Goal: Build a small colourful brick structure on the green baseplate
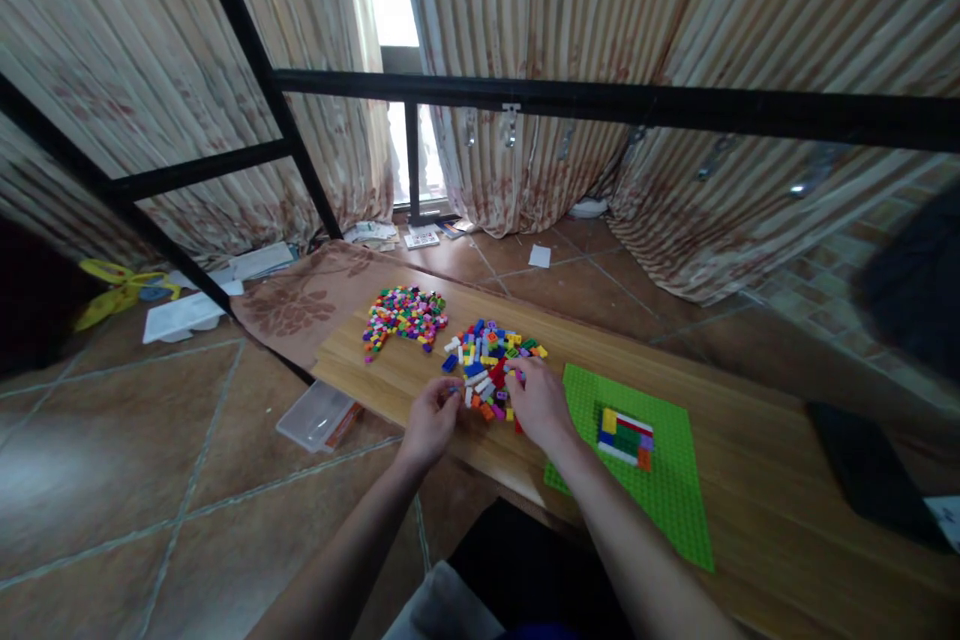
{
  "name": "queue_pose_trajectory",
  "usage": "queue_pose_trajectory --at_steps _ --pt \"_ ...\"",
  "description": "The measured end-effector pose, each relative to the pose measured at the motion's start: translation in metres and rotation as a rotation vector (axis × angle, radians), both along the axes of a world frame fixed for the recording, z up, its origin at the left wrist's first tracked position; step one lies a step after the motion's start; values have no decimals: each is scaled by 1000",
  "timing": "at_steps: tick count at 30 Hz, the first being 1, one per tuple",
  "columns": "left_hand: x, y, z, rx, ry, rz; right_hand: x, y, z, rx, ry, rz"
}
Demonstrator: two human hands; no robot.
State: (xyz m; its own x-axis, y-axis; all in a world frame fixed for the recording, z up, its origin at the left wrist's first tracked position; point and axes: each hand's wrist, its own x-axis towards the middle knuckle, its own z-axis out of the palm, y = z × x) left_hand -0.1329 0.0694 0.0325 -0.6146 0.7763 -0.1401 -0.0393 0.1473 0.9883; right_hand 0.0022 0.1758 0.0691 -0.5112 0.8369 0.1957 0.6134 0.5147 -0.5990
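Note:
My left hand (433, 418) is at the near left side of a pile of mixed building bricks (480, 355). Its thumb and forefinger are pinched on what looks like a small blue building brick (453, 389). Over the right side of the pile, my right hand (540, 398) has its fingers curled down among the bricks; its fingertips are partly hidden, and what they grip cannot be made out. To the right of that hand lies a green studded baseplate (675, 495), bearing a low rectangular build of coloured bricks (626, 438).
Another heap of small colourful pieces (405, 315) lies at the far left of the wooden table (750, 480). A dark flat object (874, 470) rests at the right. A clear plastic box (316, 417) is below the left edge. A black metal frame (480, 85) crosses behind.

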Motion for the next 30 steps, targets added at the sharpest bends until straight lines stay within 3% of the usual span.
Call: queue_pose_trajectory --at_steps 4,9,17,20,24,30 --pt "-5 10 -4 107 41 -30 -12 25 1 51 -40 4" --pt "-8 15 2 158 0 3 -38 51 -2 130 -166 143" --pt "-15 13 4 89 -5 4 -42 59 -4 129 -171 235" --pt "-15 14 1 69 18 -5 -27 41 1 36 -18 177" --pt "-13 21 3 76 176 -15 10 -14 1 -220 342 134" --pt "-10 55 28 -46 782 -126 74 -86 -10 -476 406 -27"
